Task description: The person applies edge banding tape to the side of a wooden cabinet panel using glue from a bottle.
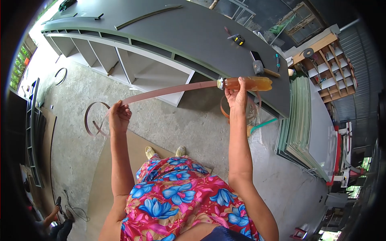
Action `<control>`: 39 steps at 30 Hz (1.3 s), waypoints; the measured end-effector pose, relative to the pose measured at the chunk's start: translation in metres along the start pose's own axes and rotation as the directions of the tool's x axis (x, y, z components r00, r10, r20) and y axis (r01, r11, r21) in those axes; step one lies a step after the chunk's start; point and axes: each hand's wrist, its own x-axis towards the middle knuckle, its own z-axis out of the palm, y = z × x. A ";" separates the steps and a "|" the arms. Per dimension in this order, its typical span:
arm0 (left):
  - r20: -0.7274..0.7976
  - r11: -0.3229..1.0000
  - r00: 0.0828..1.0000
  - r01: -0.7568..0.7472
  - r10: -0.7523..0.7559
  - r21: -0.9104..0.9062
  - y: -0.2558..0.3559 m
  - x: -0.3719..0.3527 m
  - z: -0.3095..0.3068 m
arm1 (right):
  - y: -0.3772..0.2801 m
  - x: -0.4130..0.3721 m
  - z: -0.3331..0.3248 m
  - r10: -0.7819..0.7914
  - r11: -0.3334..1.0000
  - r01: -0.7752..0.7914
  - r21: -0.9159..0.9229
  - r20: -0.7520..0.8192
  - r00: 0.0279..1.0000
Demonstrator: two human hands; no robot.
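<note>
Head view: the right hand [236, 94] is raised with its fingers wrapped tight around a bottle [247, 83], held sideways. The bottle is clear plastic filled with amber liquid, and its pale cap end points left. That end meets the tip of a strip [169, 91], a thin, flat, pinkish-brown band that runs down and left in a gentle sag to the left hand [120, 116]. The left hand is closed on the strip, pinching it between thumb and fingers. Beyond the left hand the strip curls into a loose loop [91, 118] hanging over the concrete floor [193, 132].

Behind both hands stands a long grey cabinet [161, 68] with open white compartments. A hammer [262, 68] and a tape measure [239, 39] lie on its top. Panels [299, 116] lean stacked at the right.
</note>
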 end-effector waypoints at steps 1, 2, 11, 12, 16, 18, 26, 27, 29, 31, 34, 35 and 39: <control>0.009 1.000 1.000 0.016 -0.016 -0.012 0.004 0.003 -0.004 | -0.002 -0.001 -0.002 -0.011 1.000 0.011 -0.001 -0.016 1.000; 0.017 0.999 0.999 0.031 -0.030 -0.024 0.008 0.006 -0.006 | -0.003 -0.002 -0.004 -0.002 1.000 0.002 0.006 -0.015 1.000; 0.042 0.977 0.999 0.000 0.009 -0.211 -0.019 0.022 -0.021 | 0.006 -0.009 -0.004 0.036 0.999 -0.036 0.011 -0.048 0.998; 0.036 0.974 0.999 -0.020 0.029 -0.227 -0.026 0.021 -0.018 | 0.007 -0.010 -0.003 0.045 0.999 -0.044 0.013 -0.050 0.998; 0.134 0.981 0.990 0.066 -0.042 -0.180 -0.060 0.010 0.016 | 0.015 -0.018 0.001 0.109 0.994 -0.108 0.032 -0.023 0.994; 0.227 0.977 0.969 0.140 -0.102 -0.162 -0.083 0.008 0.035 | 0.022 -0.023 0.006 0.152 0.987 -0.150 0.058 -0.016 0.988; 0.351 0.938 0.893 0.333 -0.282 -0.094 -0.130 -0.008 0.104 | 0.051 -0.049 0.024 0.265 0.958 -0.271 0.098 0.067 0.962; 0.355 0.938 0.891 0.335 -0.284 -0.090 -0.135 -0.008 0.108 | 0.053 -0.052 0.026 0.272 0.957 -0.277 0.085 0.071 0.960; 0.338 0.942 0.903 0.318 -0.266 -0.107 -0.142 -0.008 0.112 | 0.056 -0.056 0.027 0.282 0.956 -0.287 0.057 0.075 0.956; 0.305 0.958 0.922 0.275 -0.240 -0.077 -0.142 -0.008 0.111 | 0.054 -0.057 0.026 0.276 0.959 -0.280 0.053 0.066 0.959; 0.270 0.976 0.943 0.213 -0.193 -0.043 -0.135 -0.010 0.108 | 0.054 -0.051 0.021 0.263 0.961 -0.267 0.066 0.066 0.962; 0.262 0.981 0.949 0.192 -0.176 -0.034 -0.132 -0.010 0.106 | 0.052 -0.048 0.019 0.258 0.962 -0.262 0.073 0.069 0.964; 0.198 0.988 0.969 0.152 -0.146 -0.013 -0.121 -0.012 0.091 | 0.040 -0.037 0.014 0.204 0.973 -0.205 0.101 0.024 0.979</control>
